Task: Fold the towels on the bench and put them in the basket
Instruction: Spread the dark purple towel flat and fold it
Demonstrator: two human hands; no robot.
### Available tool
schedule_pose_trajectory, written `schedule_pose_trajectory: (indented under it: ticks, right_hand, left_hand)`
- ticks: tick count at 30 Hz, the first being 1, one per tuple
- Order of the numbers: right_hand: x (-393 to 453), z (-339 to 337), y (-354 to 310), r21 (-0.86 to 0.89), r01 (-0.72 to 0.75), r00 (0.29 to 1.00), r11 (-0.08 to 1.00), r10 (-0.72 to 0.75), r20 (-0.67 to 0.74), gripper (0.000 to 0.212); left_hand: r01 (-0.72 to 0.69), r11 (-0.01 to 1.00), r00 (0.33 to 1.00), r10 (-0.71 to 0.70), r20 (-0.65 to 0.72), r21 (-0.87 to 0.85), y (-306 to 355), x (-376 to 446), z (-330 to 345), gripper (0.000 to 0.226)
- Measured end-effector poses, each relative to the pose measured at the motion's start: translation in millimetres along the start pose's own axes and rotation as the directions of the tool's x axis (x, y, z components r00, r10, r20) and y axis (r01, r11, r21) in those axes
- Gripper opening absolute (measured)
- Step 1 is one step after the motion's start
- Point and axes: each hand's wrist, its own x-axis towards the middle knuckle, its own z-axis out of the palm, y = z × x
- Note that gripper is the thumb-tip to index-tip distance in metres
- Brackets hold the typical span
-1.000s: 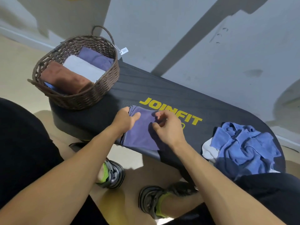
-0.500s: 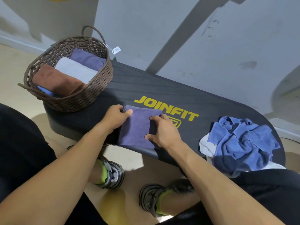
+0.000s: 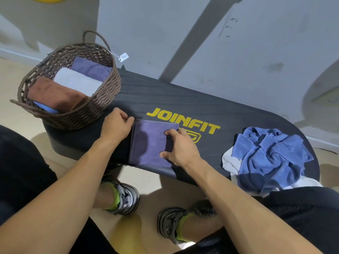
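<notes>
A folded purple towel (image 3: 148,143) lies flat on the black bench (image 3: 183,103), just below the yellow lettering. My left hand (image 3: 114,128) sits at the towel's left edge, fingers curled at its far corner. My right hand (image 3: 180,147) grips the right edge, thumb and fingertips curled onto the cloth. A brown wicker basket (image 3: 88,110) stands on the bench's left end and holds folded brown, white and purple towels, with something blue beneath. A crumpled blue towel (image 3: 269,158) lies on white cloth (image 3: 230,163) at the bench's right end.
A grey wall rises behind the bench. A white price tag (image 3: 123,56) hangs from the basket handle. My two shoes (image 3: 126,198) stand on the tan floor below the bench's near edge.
The purple towel has gone from a loose fold to a neat flat rectangle. Both hands shifted out to its left and right edges.
</notes>
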Motion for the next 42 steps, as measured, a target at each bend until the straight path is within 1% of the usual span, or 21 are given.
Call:
schedule_pose_trajectory:
  ticks: [1, 3, 4, 5, 6, 8, 10, 16, 19, 22, 25, 27, 29, 31, 33, 34, 35, 36, 38, 40, 42]
  right_hand:
    - [1, 0, 0, 0.011, -0.002, 1.0, 1.0, 0.001, 0.006, 0.077]
    - [2, -2, -1, 0.062, -0.027, 1.0, 0.998, 0.028, -0.005, 0.075]
    - [2, -4, -1, 0.099, -0.058, 0.997, 0.993, 0.062, -0.039, 0.074]
    - [2, -5, -1, 0.131, -0.097, 0.991, 0.987, 0.109, -0.081, 0.074]
    - [2, -6, 0, 0.15, -0.141, 0.981, 0.978, 0.159, -0.111, 0.075]
    - [2, -9, 3, 0.157, -0.236, 0.963, 0.959, 0.252, -0.091, 0.08]
    - [3, -10, 4, 0.176, -0.309, 0.946, 0.935, 0.321, -0.038, 0.081]
    - [3, -12, 6, 0.299, -0.351, 0.931, 0.887, 0.365, 0.01, 0.072]
    - [1, -15, 9, 0.336, -0.352, 0.931, 0.874, 0.363, 0.029, 0.066]
    - [1, -25, 10, 0.361, -0.35, 0.934, 0.864, 0.351, 0.064, 0.082]
    - [-1, -50, 9, 0.39, -0.285, 0.953, 0.876, 0.303, 0.015, 0.111]
    - [-5, -77, 7, 0.33, -0.219, 0.968, 0.918, 0.246, -0.04, 0.126]
    - [-13, -103, 4, 0.308, -0.109, 0.99, 0.945, 0.133, -0.057, 0.13]
    - [-24, -121, 3, 0.315, 0.029, 0.999, 0.949, -0.018, -0.038, 0.118]
    - [-34, -132, 1, 0.325, 0.076, 0.993, 0.943, -0.102, 0.065, 0.086]
    - [-39, -135, 1, 0.324, 0.072, 0.983, 0.943, -0.122, 0.138, 0.069]
    - [-42, -136, 0, 0.302, 0.067, 0.969, 0.951, -0.134, 0.206, 0.058]
    - [-45, -135, 0, 0.256, 0.066, 0.955, 0.965, -0.135, 0.264, 0.053]
    - [-48, -131, 5, 0.199, 0.079, 0.939, 0.977, -0.14, 0.315, 0.041]
    - [-49, -126, 12, 0.304, 0.078, 0.925, 0.95, -0.182, 0.332, 0.024]
    - [-50, -126, 20, 0.462, 0.023, 0.907, 0.887, -0.213, 0.364, 0.012]
  left_hand:
    - [0.071, 0.997, 0.996, -0.072, 0.047, 0.019, 1, 0, -1, 0.033]
    - [0.186, 0.978, 0.947, -0.204, 0.247, 0.094, 6, -5, -4, 0.051]
    - [0.195, 0.971, 0.914, -0.232, 0.333, 0.142, 9, -9, -5, 0.052]
    - [0.157, 0.967, 0.895, -0.224, 0.385, 0.199, 12, -13, -4, 0.051]
    - [0.09, 0.961, 0.894, -0.194, 0.403, 0.262, 14, -17, -3, 0.051]
    - [-0.04, 0.929, 0.92, -0.11, 0.376, 0.369, 16, -26, 3, 0.055]
    - [-0.069, 0.927, 0.94, -0.064, 0.336, 0.37, 16, -33, 8, 0.05]
    - [-0.014, 0.966, 0.942, -0.074, 0.328, 0.259, 20, -40, 16, 0.035]
    - [-0.053, 0.978, 0.924, -0.029, 0.38, 0.203, 24, -37, 14, 0.035]
    - [-0.066, 0.998, 0.912, 0.054, 0.406, 0.014, 31, -36, 9, 0.053]
    - [-0.218, 0.957, 0.895, 0.274, 0.353, -0.189, 50, -37, -6, 0.059]
    - [-0.308, 0.902, 0.84, 0.407, 0.357, -0.303, 68, -42, -18, 0.071]
    - [-0.367, 0.852, 0.768, 0.504, 0.395, -0.373, 84, -48, -26, 0.076]
    - [-0.363, 0.823, 0.666, 0.557, 0.496, -0.437, 96, -55, -30, 0.067]
    - [-0.325, 0.814, 0.555, 0.576, 0.6, -0.481, 102, -61, -32, 0.056]
    - [-0.303, 0.809, 0.521, 0.584, 0.623, -0.504, 103, -63, -34, 0.052]
    - [-0.276, 0.804, 0.507, 0.588, 0.63, -0.527, 104, -64, -35, 0.049]
    - [-0.243, 0.798, 0.506, 0.589, 0.63, -0.551, 104, -64, -36, 0.048]
    - [-0.16, 0.787, 0.504, 0.584, 0.637, -0.595, 102, -61, -35, 0.046]
    - [-0.053, 0.78, 0.487, 0.566, 0.666, -0.624, 96, -58, -31, 0.046]
    - [0.109, 0.77, 0.432, 0.533, 0.727, -0.629, 85, -57, -24, 0.045]
